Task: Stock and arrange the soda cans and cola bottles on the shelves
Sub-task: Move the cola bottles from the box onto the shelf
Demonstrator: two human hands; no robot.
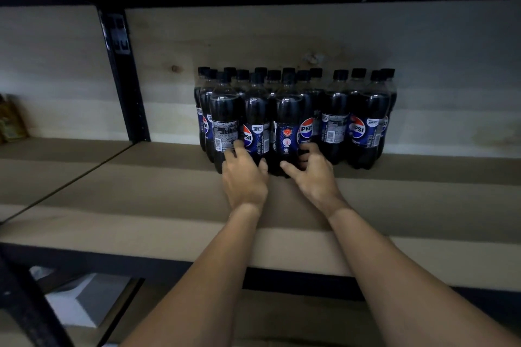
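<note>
Fingers [239, 148] of left hand [244, 179] curled round base of front-row cola bottle [255, 118], thumb on its near side. Right hand [313, 175], just beside it, grips base of next bottle [288, 121] likewise, fingers wrapped behind. Both bottles upright on shelf [141, 191], at front of tight pack of capped bottles [363, 121] standing against back board [282, 36] and extending to the right.

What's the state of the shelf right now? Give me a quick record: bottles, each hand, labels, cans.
shelf: tan board, bottles set toward the back
cola bottles: upright, capped, packed in a cluster
left hand: grips base of front bottle
right hand: grips base of neighbouring bottle
labels: facing mixed directions
cans: none in view
</note>
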